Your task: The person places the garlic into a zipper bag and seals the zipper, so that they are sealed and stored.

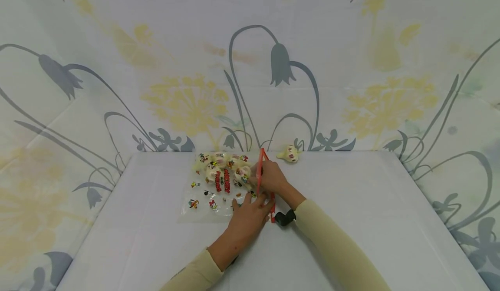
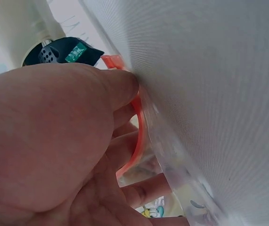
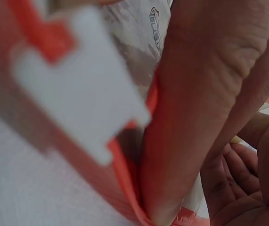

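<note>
A clear plastic zip bag point(image 1: 207, 213) with cartoon prints and a red zip edge point(image 1: 259, 173) lies on the table. Several garlic bulbs point(image 1: 214, 173) show through its far part. My right hand point(image 1: 273, 177) reaches in through the opening, the red edge crossing over its fingers. What those fingertips touch inside is hidden. On the near side, my left hand point(image 1: 250, 215) pinches the bag by the red edge, its thumb and fingers on both sides in the left wrist view. A white slider point(image 3: 85, 89) sits on the zip in the right wrist view.
One loose garlic bulb point(image 1: 290, 153) lies at the table's back edge, right of the bag. A dark wrist device point(image 1: 285, 218) sits by the right sleeve. Behind the white table point(image 1: 351, 186) hangs a flower-patterned cloth point(image 1: 250, 108).
</note>
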The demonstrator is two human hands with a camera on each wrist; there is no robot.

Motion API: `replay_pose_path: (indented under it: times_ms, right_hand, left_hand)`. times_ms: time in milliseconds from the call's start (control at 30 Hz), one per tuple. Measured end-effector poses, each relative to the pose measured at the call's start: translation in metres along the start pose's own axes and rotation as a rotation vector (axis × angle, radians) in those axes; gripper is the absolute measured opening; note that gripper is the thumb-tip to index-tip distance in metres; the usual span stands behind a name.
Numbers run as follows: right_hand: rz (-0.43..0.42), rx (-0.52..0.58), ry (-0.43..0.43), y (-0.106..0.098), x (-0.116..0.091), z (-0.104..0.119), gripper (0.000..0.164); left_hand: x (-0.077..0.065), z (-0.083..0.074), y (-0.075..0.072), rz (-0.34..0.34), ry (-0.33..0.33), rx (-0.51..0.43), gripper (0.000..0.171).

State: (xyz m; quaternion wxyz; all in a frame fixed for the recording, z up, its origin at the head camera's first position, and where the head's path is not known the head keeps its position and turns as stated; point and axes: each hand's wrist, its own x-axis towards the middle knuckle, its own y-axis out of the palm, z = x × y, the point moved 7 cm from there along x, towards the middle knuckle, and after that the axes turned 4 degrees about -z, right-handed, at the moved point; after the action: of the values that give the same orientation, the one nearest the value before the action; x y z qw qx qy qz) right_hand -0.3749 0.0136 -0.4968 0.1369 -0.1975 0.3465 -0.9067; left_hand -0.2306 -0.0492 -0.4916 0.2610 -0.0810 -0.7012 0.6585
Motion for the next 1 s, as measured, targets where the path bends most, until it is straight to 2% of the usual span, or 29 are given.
replay_pose_path:
  times_ms: [100, 267, 467, 567, 733, 900, 1000]
  right_hand:
    - [0.03, -0.019, -0.021, 0.0034, 0.0025, 0.0012, 0.011]
    - [0.102, 0.0, -0.023, 0.0089, 0.0032, -0.0026, 0.019]
    - [0.147, 0.072, -0.017, 0.0104, 0.003, -0.0047, 0.018]
    - [0.15, 0.077, -0.023, 0.0102, 0.0038, -0.006, 0.019]
    - [0.139, 0.086, -0.035, 0.0089, 0.0044, -0.0058, 0.008]
    - [0.123, 0.051, -0.019, 0.0072, 0.0021, -0.0054, 0.016]
    - [0.094, 0.018, 0.01, 0.0049, -0.0009, -0.0082, 0.02]
  left_hand:
    - [-0.0002, 0.0004, 0.0, -0.012, 0.003, 0.006, 0.043]
    - [-0.0011, -0.0006, -0.0011, -0.025, 0.007, 0.002, 0.041]
    - [-0.0005, -0.0001, 0.0015, 0.019, -0.005, 0.003, 0.043]
    - [0.0002, 0.0004, 0.003, 0.034, -0.01, 0.002, 0.044]
    - [-0.0003, 0.0007, 0.0012, 0.015, -0.006, -0.003, 0.043]
    - [-0.0024, -0.0001, -0.0023, -0.019, -0.001, -0.01, 0.043]
    - [-0.0029, -0.0009, -0.0029, -0.012, -0.003, -0.013, 0.044]
